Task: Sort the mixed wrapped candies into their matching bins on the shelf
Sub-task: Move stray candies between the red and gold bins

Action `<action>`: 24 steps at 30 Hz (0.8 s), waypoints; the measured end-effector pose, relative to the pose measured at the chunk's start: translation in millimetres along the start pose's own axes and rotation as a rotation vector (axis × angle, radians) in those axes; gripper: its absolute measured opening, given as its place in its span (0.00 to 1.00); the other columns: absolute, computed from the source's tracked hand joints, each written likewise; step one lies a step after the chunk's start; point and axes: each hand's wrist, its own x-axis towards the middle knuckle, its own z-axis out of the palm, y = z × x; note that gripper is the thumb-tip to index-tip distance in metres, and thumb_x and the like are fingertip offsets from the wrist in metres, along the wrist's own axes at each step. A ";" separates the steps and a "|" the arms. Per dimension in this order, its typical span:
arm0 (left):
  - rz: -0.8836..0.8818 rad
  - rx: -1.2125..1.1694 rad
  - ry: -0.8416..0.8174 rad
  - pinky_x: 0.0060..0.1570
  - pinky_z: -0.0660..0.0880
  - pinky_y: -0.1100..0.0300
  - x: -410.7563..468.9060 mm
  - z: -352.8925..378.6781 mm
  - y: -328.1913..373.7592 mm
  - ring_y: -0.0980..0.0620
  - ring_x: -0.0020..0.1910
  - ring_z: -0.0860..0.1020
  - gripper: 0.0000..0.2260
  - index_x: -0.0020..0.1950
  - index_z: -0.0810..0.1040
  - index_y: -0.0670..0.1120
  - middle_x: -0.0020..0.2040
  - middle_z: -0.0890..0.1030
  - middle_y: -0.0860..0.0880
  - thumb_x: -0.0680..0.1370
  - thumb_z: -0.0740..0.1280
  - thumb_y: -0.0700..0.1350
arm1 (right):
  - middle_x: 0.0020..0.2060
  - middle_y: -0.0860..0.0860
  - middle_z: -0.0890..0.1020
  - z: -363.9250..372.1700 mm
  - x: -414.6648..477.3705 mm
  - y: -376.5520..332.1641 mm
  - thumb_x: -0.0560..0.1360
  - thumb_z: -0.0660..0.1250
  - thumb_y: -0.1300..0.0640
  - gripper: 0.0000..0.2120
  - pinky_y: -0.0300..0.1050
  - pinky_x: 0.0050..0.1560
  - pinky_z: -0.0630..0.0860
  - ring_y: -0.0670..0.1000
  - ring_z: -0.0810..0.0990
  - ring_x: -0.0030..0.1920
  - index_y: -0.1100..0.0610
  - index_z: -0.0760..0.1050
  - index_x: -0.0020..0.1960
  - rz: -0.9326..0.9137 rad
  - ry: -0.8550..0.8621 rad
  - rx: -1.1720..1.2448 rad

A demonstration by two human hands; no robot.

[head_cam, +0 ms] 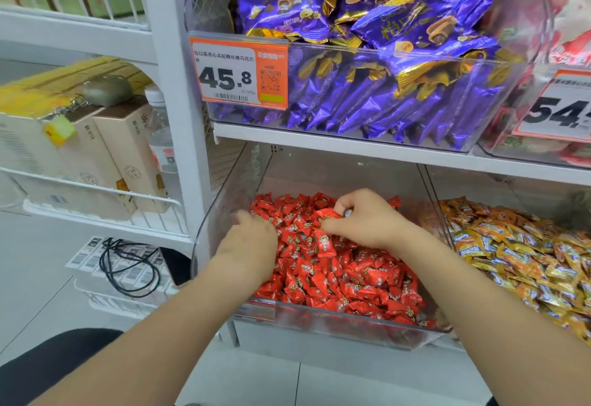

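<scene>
Candy [327,213] crosswise in pinch of right hand [367,223]

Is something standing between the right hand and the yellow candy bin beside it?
Yes. The clear bin walls stand between the right hand, which pinches a red candy, and the yellow candies. The tops look open, so lifting over should work.

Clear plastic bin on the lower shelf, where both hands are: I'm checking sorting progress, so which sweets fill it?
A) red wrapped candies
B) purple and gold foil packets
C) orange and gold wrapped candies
A: the left hand and right hand, pinching one, are in the clear plastic bin heaped with red wrapped candies; orange and gold candies lie to its right, purple foil packets above.
</scene>
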 end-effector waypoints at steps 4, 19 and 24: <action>-0.021 -0.100 -0.032 0.58 0.78 0.52 15.0 8.4 -2.7 0.39 0.64 0.77 0.21 0.72 0.67 0.31 0.67 0.72 0.33 0.81 0.62 0.35 | 0.21 0.41 0.73 2.2 -4.5 -3.2 0.69 0.80 0.53 0.12 0.38 0.34 0.70 0.40 0.72 0.25 0.55 0.80 0.34 0.090 0.056 0.169; 0.146 -0.799 -0.188 0.33 0.74 0.64 31.7 -5.6 -5.1 0.52 0.37 0.74 0.12 0.64 0.76 0.44 0.50 0.78 0.47 0.81 0.66 0.35 | 0.31 0.56 0.79 6.0 7.7 7.4 0.75 0.68 0.49 0.17 0.47 0.43 0.79 0.54 0.78 0.33 0.64 0.83 0.50 0.122 0.013 0.112; 0.186 -0.773 -0.150 0.24 0.65 0.66 15.2 -11.2 -8.9 0.54 0.27 0.67 0.12 0.47 0.81 0.39 0.35 0.72 0.49 0.83 0.59 0.33 | 0.24 0.44 0.77 10.8 13.2 11.3 0.81 0.62 0.53 0.17 0.42 0.33 0.69 0.47 0.72 0.25 0.62 0.84 0.47 0.099 0.037 -0.037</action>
